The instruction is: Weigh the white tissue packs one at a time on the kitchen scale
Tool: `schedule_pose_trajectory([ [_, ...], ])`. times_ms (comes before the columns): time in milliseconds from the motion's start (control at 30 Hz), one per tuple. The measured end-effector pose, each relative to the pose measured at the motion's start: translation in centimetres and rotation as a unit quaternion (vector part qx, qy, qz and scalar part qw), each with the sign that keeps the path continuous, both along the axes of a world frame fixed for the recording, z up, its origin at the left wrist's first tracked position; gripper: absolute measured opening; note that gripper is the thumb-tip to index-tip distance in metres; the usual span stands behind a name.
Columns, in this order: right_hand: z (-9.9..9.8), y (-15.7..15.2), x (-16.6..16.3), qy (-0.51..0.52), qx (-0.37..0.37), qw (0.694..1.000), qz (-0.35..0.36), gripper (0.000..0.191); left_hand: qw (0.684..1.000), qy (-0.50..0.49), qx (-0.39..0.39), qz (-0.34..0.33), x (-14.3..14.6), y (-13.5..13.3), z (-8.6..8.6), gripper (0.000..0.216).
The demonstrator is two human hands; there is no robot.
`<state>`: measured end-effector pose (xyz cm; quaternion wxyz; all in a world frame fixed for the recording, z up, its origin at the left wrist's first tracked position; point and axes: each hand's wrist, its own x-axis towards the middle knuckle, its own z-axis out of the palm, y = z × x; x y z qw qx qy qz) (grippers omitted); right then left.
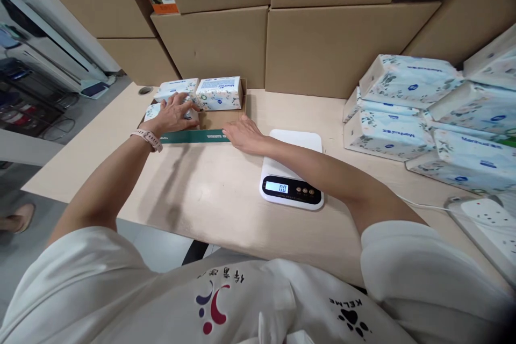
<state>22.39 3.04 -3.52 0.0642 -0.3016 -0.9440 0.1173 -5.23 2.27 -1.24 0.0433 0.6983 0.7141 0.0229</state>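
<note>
A shallow cardboard box [189,136] with a green front stands at the left of the table, holding 3 floral tissue packs. Two of them, a tissue pack at the back right [220,94] and one at the back left [177,86], lie side by side. My left hand [171,113] is closed over the near-left tissue pack [151,112], with the fingers across its top and far side. At the box's near right corner, my right hand [244,134] grips the rim. Bare cardboard shows inside the box, just beyond that hand.
A white digital scale [292,172] reading 0.0 lies under my right forearm. Stacked tissue packs [407,83] stand at the right, above a power strip [489,220] and its cable. Large cartons [322,48] wall the table's back edge. A person's foot [24,217] shows at far left.
</note>
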Motion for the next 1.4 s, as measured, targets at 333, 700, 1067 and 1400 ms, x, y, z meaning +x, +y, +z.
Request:
schedule_pose_trajectory([
  [333,-0.7,0.2,-0.2,0.024,-0.008,1.0,0.006,0.046,0.988,-0.13,0.032,0.074,-5.2,-0.2,-0.1,0.162],
  [700,1.0,-1.0,4.1,0.138,0.016,0.99,-0.015,0.063,0.981,-0.168,0.082,-0.051,8.2,1.4,5.2,0.124],
  [1067,-1.9,-1.9,30.3,0.034,0.231,0.752,-0.617,0.055,0.771,-0.566,-0.209,-0.203,31.4,2.7,1.3,0.072],
  [1400,-2.7,0.2,34.5,-0.066,0.143,0.673,-0.723,0.058,0.705,-0.627,-0.288,-0.166,39.8,5.4,-3.5,0.077],
])
